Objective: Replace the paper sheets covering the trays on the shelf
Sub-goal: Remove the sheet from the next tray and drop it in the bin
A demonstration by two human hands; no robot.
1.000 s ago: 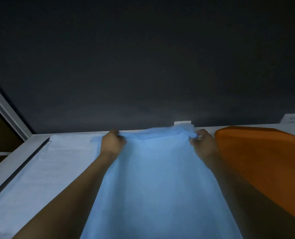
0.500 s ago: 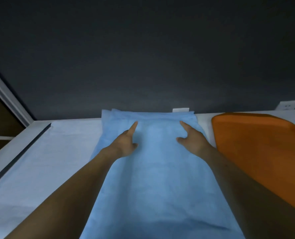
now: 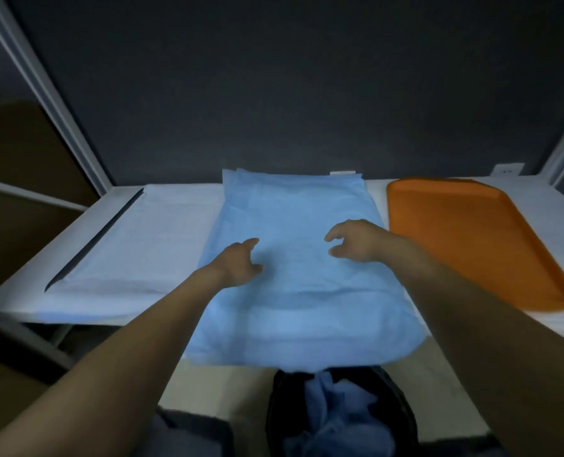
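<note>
left hand and right hand spread loose-fingered over the blue sheet.

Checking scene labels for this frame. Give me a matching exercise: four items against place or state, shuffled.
Items:
1. blue sheet
2. orange tray
3. white sheet
4. black bin

Place or state:
A. bare, at the right end of the shelf
B. below the shelf's front edge, holding crumpled blue paper
C. left part of the shelf
D. middle of the shelf, overhanging its front edge

Pairs: 1-D, 2-A, 3-C, 4-B

crumpled sheets, bin past bottom edge
</note>
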